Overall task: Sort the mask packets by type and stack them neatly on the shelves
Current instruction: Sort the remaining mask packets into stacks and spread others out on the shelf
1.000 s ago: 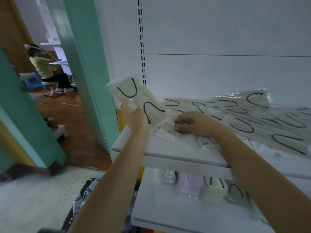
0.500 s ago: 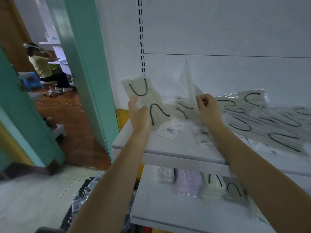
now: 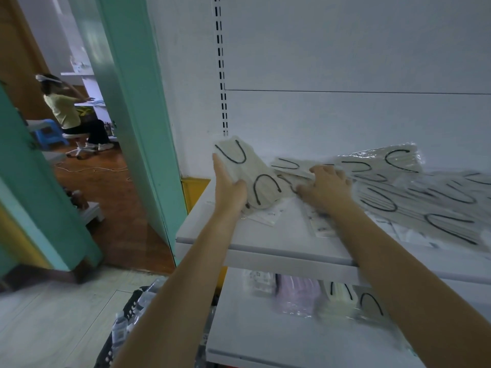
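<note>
My left hand (image 3: 229,185) holds a stack of cream mask packets with black ear loops (image 3: 248,172), tilted up above the left end of the upper white shelf (image 3: 255,241). My right hand (image 3: 325,188) lies flat, fingers spread, on another cream packet (image 3: 295,166) lying on the shelf just right of that stack. More cream packets (image 3: 403,192) lie spread in a loose overlapping pile across the right of the shelf. On the lower shelf (image 3: 265,338) stand a pink packet (image 3: 296,294) and cream packets (image 3: 341,294).
Small white packets (image 3: 268,216) lie flat on the upper shelf under my hands. A dark basket with packets (image 3: 127,322) sits on the floor below left. A teal door frame (image 3: 138,110) stands left of the shelving; a person (image 3: 66,110) sits in the far room.
My right hand lifted a clear packet up off the shelf, then came back down flat on the packets. My left hand kept hold of its stack and shifted slightly right.
</note>
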The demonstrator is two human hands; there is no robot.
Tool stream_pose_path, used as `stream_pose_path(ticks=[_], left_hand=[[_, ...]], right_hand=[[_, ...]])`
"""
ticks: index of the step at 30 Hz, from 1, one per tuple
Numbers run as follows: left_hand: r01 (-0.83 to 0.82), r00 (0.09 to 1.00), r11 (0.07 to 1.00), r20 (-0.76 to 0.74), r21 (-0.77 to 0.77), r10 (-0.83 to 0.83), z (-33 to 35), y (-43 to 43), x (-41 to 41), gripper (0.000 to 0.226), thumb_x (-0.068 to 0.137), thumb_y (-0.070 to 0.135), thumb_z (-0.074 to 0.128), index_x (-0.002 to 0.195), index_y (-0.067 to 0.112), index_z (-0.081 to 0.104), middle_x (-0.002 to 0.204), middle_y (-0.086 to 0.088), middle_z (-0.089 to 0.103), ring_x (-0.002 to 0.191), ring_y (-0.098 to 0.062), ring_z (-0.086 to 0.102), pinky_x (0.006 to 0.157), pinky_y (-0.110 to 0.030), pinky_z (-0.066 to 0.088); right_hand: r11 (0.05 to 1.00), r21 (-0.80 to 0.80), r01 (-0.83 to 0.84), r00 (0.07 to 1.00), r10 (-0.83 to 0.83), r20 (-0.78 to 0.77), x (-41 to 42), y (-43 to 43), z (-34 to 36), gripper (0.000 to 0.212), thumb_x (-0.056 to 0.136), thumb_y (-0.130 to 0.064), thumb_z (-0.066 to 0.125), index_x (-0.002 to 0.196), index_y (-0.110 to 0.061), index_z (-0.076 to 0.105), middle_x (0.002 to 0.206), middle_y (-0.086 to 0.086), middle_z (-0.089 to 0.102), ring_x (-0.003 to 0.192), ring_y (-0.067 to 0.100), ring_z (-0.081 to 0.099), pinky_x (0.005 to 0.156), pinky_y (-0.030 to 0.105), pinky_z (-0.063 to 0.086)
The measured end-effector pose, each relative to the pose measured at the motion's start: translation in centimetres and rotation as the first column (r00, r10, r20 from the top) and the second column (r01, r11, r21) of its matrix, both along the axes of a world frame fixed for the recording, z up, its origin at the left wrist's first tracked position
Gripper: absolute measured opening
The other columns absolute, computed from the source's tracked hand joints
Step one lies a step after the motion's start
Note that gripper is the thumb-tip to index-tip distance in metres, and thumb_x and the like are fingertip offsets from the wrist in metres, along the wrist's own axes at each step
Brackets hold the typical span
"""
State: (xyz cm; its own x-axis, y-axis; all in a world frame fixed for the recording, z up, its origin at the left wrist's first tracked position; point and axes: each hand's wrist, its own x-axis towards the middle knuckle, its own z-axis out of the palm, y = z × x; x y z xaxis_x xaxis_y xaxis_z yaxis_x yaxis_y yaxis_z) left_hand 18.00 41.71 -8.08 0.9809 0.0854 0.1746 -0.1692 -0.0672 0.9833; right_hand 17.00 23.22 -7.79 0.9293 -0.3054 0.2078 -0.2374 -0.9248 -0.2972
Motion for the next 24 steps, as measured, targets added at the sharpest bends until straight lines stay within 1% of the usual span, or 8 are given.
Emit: stream_pose_path(ticks=[2,4,6,9,12,15,20,24], left_hand=[[-0.016,0.999,1.000,0.033,-0.012,0.016,0.0,0.1,0.0,0.085,0.086,-0.014,0.035,0.151,0.027,0.000,0.157,0.002,0.015,0.140,-0.018,0.026,0.110,-0.032,0.033],[-0.023,0.999,1.000,0.025,-0.002,0.023,-0.1,0.1,0.0,0.076,0.085,-0.012,0.035,0.149,0.025,0.017,0.150,0.002,0.029,0.123,-0.014,0.047,0.085,-0.015,0.046],[-0.037,0.999,0.999,-0.016,0.019,0.038,-0.2,0.1,0.2,0.063,0.086,-0.007,0.035,0.143,0.022,0.032,0.144,-0.001,0.039,0.106,-0.017,0.056,0.069,-0.018,0.049],[-0.026,0.999,0.999,-0.039,0.025,0.027,-0.3,0.1,0.3,0.056,0.088,0.000,0.037,0.139,0.021,0.037,0.137,-0.009,0.047,0.091,-0.019,0.058,0.067,-0.026,0.048],[-0.022,0.998,1.000,-0.053,-0.012,0.021,-0.2,-0.1,0.1,0.052,0.090,0.008,0.044,0.140,0.020,0.037,0.139,-0.007,0.046,0.104,-0.015,0.056,0.088,-0.031,0.049],[-0.017,0.998,1.000,-0.068,0.008,0.017,-0.2,-0.1,0.1,0.058,0.085,0.005,0.050,0.140,0.020,0.036,0.136,-0.008,0.047,0.119,-0.023,0.051,0.101,-0.041,0.045],[0.003,0.999,0.999,-0.053,0.039,-0.001,0.1,-0.1,-0.4,0.059,0.086,0.001,0.050,0.140,0.017,0.035,0.137,-0.005,0.045,0.124,-0.021,0.046,0.103,-0.036,0.042],[0.082,0.996,0.992,-0.035,0.098,-0.079,0.6,-0.4,-0.8,0.054,0.088,0.034,0.054,0.138,0.017,0.042,0.142,-0.001,0.044,0.130,-0.017,0.041,0.110,-0.038,0.034]], right_hand=[[0.998,-0.066,0.016,0.991,-0.025,-0.135,-0.2,-0.1,-0.1,0.057,0.089,-0.048,0.046,0.133,-0.011,0.043,0.141,0.013,0.040,0.131,0.033,0.032,0.105,0.041,0.027],[0.999,-0.017,-0.028,0.996,0.027,-0.088,-0.2,-0.2,0.1,0.055,0.089,-0.046,0.048,0.133,-0.013,0.044,0.136,0.013,0.047,0.129,0.032,0.036,0.103,0.040,0.030],[0.985,0.112,-0.134,0.991,0.132,0.022,-0.2,-0.1,0.4,0.049,0.088,-0.039,0.054,0.131,-0.015,0.046,0.129,0.009,0.055,0.121,0.029,0.045,0.100,0.037,0.036],[0.978,0.146,-0.152,0.988,0.149,0.032,-0.4,0.4,0.7,0.053,0.088,-0.038,0.054,0.136,-0.019,0.041,0.138,0.008,0.048,0.129,0.030,0.035,0.104,0.039,0.030],[0.995,0.017,-0.097,0.988,0.099,-0.121,-0.6,0.2,0.4,0.054,0.089,-0.043,0.049,0.136,-0.019,0.038,0.140,0.009,0.045,0.130,0.031,0.035,0.104,0.041,0.028],[0.997,0.032,-0.069,0.998,0.069,0.005,-0.7,0.0,0.5,0.037,0.090,-0.042,0.049,0.118,-0.017,0.051,0.115,0.008,0.059,0.113,0.028,0.050,0.088,0.034,0.038],[0.900,0.426,-0.086,0.938,-0.071,0.340,-1.0,0.5,1.3,0.021,0.092,-0.024,0.049,0.102,-0.008,0.057,0.086,0.004,0.055,0.081,0.025,0.053,0.063,0.027,0.033],[0.767,0.485,-0.421,0.904,0.310,0.294,-1.5,1.8,1.5,0.022,0.095,-0.036,0.048,0.093,-0.022,0.063,0.090,-0.004,0.064,0.082,0.015,0.059,0.071,0.026,0.046]])
